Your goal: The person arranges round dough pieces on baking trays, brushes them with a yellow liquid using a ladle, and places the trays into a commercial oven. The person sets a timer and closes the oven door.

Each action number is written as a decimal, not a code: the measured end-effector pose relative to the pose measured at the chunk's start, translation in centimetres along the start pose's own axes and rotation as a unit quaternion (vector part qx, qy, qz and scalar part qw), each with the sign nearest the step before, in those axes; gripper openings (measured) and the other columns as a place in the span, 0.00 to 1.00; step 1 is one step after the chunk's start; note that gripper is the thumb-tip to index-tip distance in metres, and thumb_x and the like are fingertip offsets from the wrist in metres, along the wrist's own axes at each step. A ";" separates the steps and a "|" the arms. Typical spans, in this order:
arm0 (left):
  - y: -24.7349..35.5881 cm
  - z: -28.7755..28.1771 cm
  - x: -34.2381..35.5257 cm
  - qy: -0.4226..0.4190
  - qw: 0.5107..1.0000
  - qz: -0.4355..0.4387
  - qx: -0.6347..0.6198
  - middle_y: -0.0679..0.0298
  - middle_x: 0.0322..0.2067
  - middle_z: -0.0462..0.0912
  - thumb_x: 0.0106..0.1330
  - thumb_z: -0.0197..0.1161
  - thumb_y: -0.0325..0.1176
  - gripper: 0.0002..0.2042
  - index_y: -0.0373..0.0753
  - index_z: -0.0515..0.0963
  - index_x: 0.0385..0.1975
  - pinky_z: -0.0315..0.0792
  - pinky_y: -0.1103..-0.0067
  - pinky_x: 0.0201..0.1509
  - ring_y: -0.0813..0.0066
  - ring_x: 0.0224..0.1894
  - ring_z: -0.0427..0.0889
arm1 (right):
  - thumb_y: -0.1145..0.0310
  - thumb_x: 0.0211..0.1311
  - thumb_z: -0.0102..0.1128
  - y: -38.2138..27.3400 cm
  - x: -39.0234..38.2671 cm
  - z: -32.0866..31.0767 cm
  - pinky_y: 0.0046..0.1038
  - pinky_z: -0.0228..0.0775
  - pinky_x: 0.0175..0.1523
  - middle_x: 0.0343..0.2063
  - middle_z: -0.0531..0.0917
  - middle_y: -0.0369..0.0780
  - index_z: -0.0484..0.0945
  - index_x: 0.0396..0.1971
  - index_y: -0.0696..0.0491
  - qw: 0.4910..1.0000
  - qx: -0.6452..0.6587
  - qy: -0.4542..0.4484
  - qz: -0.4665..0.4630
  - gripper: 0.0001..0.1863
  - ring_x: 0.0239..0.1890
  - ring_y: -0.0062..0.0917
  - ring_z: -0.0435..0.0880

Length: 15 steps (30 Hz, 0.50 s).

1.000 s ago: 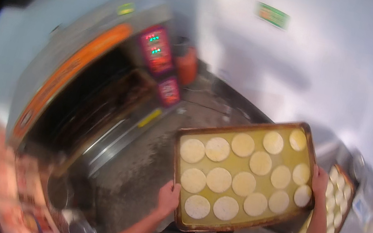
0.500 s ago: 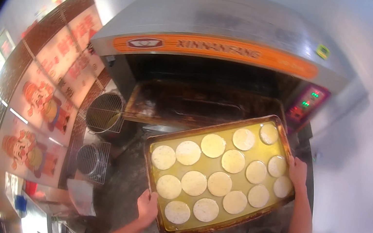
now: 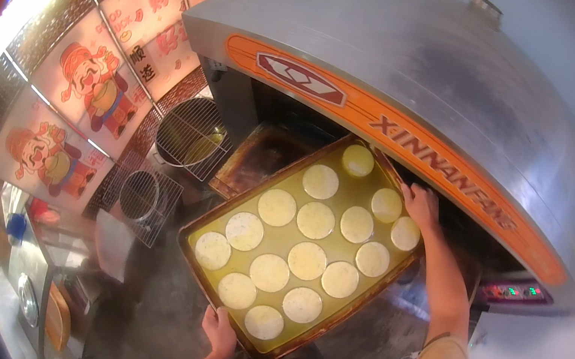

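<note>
A large rectangular baking tray (image 3: 277,240) is held up in both hands, turned diagonally. Several pale, flat dough rounds (image 3: 269,273) lie spaced out in yellow oil on it. My left hand (image 3: 220,332) grips the near rim at the lower left, thumb over the edge. On the right rim, near the oven, my right hand (image 3: 422,204) is closed round the edge. The tray's far corner reaches the dark mouth of the steel oven (image 3: 402,39), just under its orange band. Fingers beneath the tray are hidden.
A browned metal surface (image 3: 261,152) shows at the oven opening. Left of it stand two round pots with wire racks (image 3: 192,135) (image 3: 140,194) over them, beside a wall of printed panels (image 3: 81,92). The oven's control panel (image 3: 516,291) glows at the right.
The tray has swung counterclockwise, its right end rising toward the oven mouth. The view has turned, so the oven now slants down to the right. Both hands have kept their grip.
</note>
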<state>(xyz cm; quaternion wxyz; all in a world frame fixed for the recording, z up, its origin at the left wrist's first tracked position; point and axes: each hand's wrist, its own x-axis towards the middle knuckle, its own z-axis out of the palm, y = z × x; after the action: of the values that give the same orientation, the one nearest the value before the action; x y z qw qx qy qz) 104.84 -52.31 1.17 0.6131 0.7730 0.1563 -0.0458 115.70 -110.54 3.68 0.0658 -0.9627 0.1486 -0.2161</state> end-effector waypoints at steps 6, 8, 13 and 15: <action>-1.1 5.7 0.1 0.051 0.993 -0.022 -0.102 0.62 0.38 0.86 0.76 0.52 0.27 0.09 0.29 0.79 0.44 0.75 0.77 0.45 0.77 0.39 0.80 | 0.50 0.75 0.58 1.4 8.8 9.0 0.46 0.74 0.57 0.49 0.85 0.55 0.82 0.54 0.56 0.969 -0.155 0.124 -0.148 0.24 0.52 0.51 0.83; -1.2 7.0 0.2 0.048 0.991 -0.047 -0.112 0.62 0.41 0.86 0.76 0.52 0.26 0.09 0.29 0.78 0.45 0.75 0.78 0.47 0.77 0.41 0.80 | 0.50 0.75 0.58 2.3 10.2 11.4 0.46 0.73 0.59 0.51 0.84 0.55 0.81 0.55 0.56 0.965 -0.170 0.133 -0.146 0.25 0.54 0.51 0.82; -1.4 10.8 -0.7 0.056 0.974 -0.082 -0.202 0.64 0.41 0.85 0.76 0.52 0.25 0.09 0.29 0.77 0.48 0.74 0.79 0.50 0.77 0.43 0.80 | 0.49 0.75 0.58 0.3 11.6 12.3 0.45 0.71 0.62 0.55 0.82 0.55 0.80 0.58 0.56 0.990 -0.070 0.089 -0.084 0.26 0.57 0.50 0.81; -1.6 11.2 -0.9 0.028 0.975 -0.075 -0.205 0.62 0.46 0.85 0.76 0.51 0.25 0.10 0.29 0.77 0.50 0.73 0.79 0.53 0.77 0.45 0.80 | 0.53 0.74 0.60 -4.4 9.9 9.5 0.44 0.72 0.62 0.54 0.83 0.53 0.81 0.55 0.57 0.999 0.031 -0.021 0.036 0.23 0.57 0.49 0.81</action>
<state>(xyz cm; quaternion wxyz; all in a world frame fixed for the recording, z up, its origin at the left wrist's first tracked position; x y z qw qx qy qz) 104.86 -62.97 -2.80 0.7488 0.6177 0.2375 -0.0368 129.46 -108.90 -0.07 0.1068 -0.9585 0.1753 -0.1977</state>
